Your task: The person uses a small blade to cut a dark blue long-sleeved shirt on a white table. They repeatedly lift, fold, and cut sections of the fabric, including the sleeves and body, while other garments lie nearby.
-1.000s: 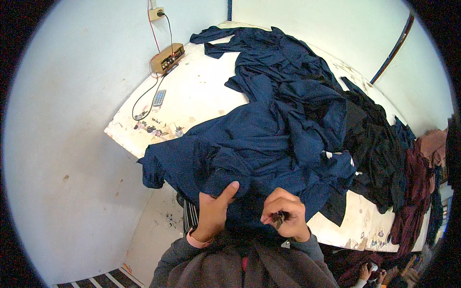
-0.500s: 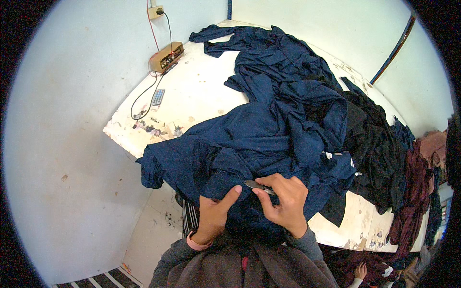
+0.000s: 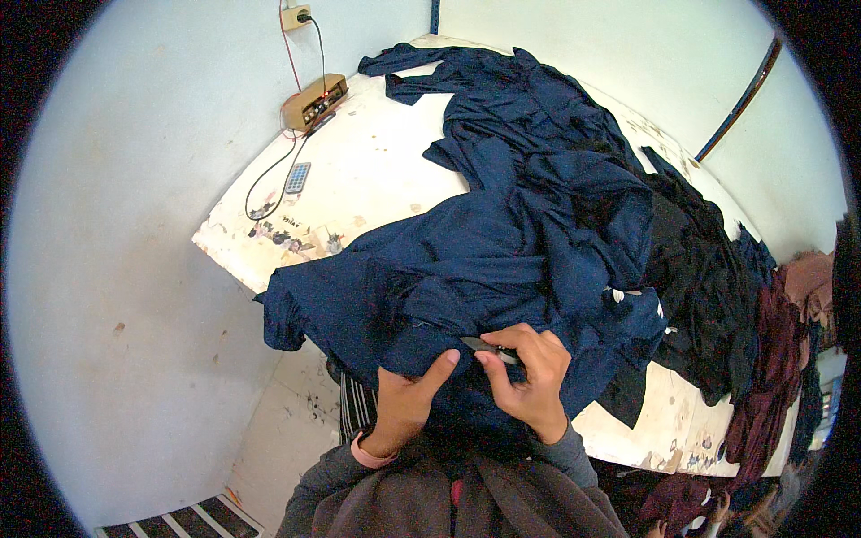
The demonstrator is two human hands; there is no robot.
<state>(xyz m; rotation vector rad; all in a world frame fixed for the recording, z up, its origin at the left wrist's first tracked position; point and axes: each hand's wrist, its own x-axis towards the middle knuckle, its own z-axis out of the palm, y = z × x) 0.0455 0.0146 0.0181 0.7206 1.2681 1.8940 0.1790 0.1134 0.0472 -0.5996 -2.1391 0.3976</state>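
The left hand grasps the near part of a navy garment, its thumb lying on top of the cloth and pointing up toward the right, while its fingers are hidden beneath the fabric. The right hand pinches a small metal cutting tool between thumb and fingers, with the pointed end turned left, over the cloth and just beside the left thumb. Whether the tip touches the fabric cannot be told.

The garment lies bunched across the near side of a white, stained surface and hangs over its front edge, in front of the wearer's body. White tags show on its right part. More navy cloth spreads behind it toward the far end. To the right, black cloth lies beside the garment, and maroon cloth hangs over the edge beyond that.

On the left side of the surface, a remote control lies near a looped black cable. A brown box-shaped device sits farther back against the wall, below a socket with a plug in it. At the lower right, another person's hand shows near dark red fabric.
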